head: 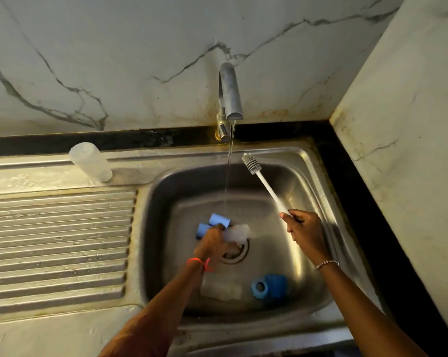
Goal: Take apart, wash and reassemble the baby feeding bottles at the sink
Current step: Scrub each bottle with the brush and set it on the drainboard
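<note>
White brush [263, 180]: gripping it in curled right hand [304, 230], right of centre; clamping left hand [212, 242] round wet clear bottle [239, 231], mid-frame; risking dropping it.

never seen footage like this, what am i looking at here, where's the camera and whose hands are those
There is no machine here: it is one picture from a camera worn on a person's head, looking down at their two bare hands over a steel sink. The tap is running. The right hand holds a white bottle brush by its handle. The left hand grips a blurred clear bottle part near the stream, two blue pieces right beside it; whether it holds those too is unclear. Nearer in the basin lie another clear bottle, a blue ring and a blue cap. A frosted bottle stands on the ledge left of the basin.
</note>
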